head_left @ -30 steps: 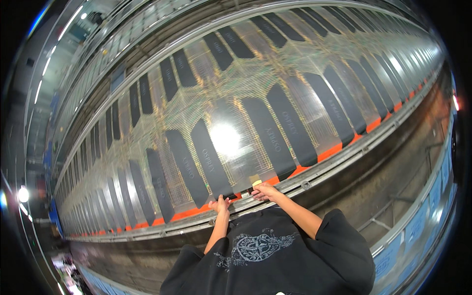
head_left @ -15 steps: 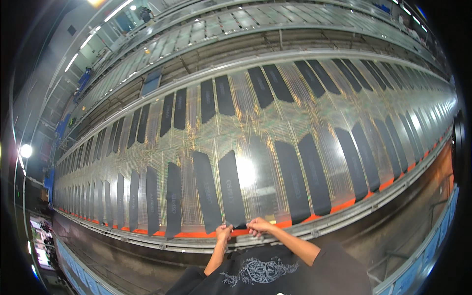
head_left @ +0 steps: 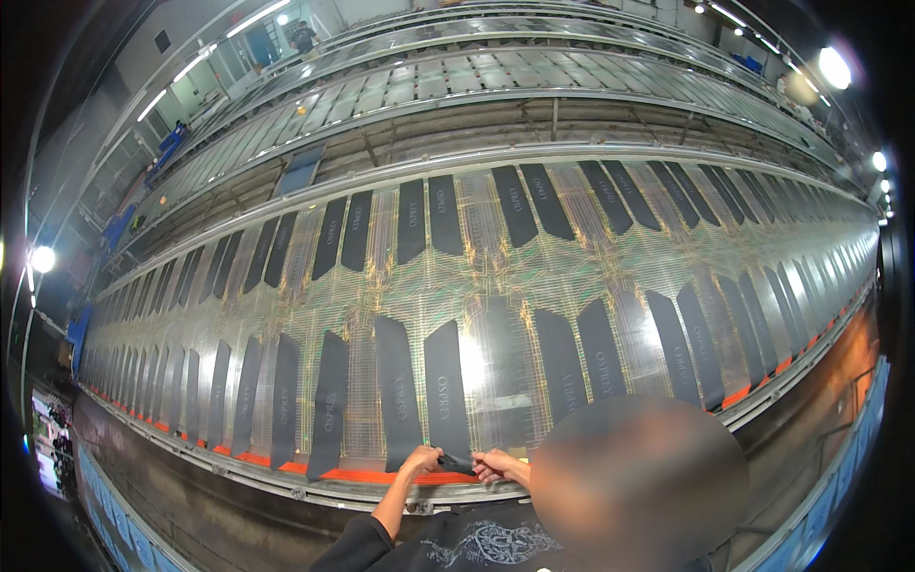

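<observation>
A dark grey fabric strip [head_left: 446, 391] with light lettering lies lengthwise on the long table [head_left: 496, 381]. At its near end, my left hand [head_left: 421, 461] pinches the left corner with the fingers closed. My right hand [head_left: 496, 466] grips the right corner, also closed. Between my hands the near edge is curled up off the table. A second dark strip [head_left: 396, 391] lies just left of it, its near end by my left hand. A blurred patch covers my right forearm.
Several more dark strips [head_left: 329, 396] lie in two rows along the table. A red-orange band [head_left: 362, 475] and a metal rail [head_left: 334, 494] run along the near edge. Other long tables [head_left: 381, 91] stand beyond. A person [head_left: 303, 38] is far off at upper left.
The view has tilted, so the table's far side sits lower in the picture. The strip's near edge is more curled up between my hands, which stay on its corners.
</observation>
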Available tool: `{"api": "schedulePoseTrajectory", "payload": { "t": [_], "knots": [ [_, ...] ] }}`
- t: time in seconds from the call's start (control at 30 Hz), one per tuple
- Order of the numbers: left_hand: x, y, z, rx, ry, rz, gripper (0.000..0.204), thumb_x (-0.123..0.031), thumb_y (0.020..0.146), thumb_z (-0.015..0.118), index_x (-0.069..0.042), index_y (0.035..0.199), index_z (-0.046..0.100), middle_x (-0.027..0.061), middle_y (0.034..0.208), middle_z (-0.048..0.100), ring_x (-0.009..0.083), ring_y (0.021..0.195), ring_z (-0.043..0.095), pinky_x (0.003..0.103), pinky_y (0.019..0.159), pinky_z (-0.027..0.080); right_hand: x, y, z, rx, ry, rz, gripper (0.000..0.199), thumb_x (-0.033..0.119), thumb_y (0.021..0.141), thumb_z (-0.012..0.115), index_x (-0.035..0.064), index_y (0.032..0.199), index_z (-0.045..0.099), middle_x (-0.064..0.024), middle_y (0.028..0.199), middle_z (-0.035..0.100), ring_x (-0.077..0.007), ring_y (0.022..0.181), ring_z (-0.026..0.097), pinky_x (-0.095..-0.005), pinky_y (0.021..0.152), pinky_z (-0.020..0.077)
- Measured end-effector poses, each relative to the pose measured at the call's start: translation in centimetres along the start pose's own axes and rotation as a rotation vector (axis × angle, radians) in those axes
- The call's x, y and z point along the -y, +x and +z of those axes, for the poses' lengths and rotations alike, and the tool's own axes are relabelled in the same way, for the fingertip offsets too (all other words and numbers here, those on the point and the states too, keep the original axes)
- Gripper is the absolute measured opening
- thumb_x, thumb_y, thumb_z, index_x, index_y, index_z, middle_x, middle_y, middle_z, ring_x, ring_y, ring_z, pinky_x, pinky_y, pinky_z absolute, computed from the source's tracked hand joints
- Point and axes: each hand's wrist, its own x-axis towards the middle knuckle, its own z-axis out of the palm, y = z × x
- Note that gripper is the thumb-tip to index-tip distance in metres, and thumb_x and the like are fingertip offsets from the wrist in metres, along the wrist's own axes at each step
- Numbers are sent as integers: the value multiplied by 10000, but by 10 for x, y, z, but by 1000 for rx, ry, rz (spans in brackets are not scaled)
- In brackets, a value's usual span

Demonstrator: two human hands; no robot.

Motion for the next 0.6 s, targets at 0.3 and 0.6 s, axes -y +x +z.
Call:
{"api": "schedulePoseTrajectory", "payload": {
  "t": [0.3, 0.6],
  "knots": [
    [9, 24, 1, 220, -781, -37, 266, -331, 865, 517, -90, 753, 509, -26, 523, 316, 87, 427, 271, 256, 367, 199, 13, 15, 17, 232, 259, 46, 430, 517, 856, 602, 140, 752, 424, 52, 525, 321, -37, 386, 242, -204, 337, 176],
    [6, 4, 26, 27, -534, -85, 277, -296, 931, 510, -19, 934, 522, 85, 616, 489, 193, 436, 412, 295, 356, 318, -12, 28, 23, 244, 299, 112, 285, 353, 926, 510, 140, 738, 494, 45, 539, 347, -68, 387, 277, -229, 333, 209]
  ]
}}
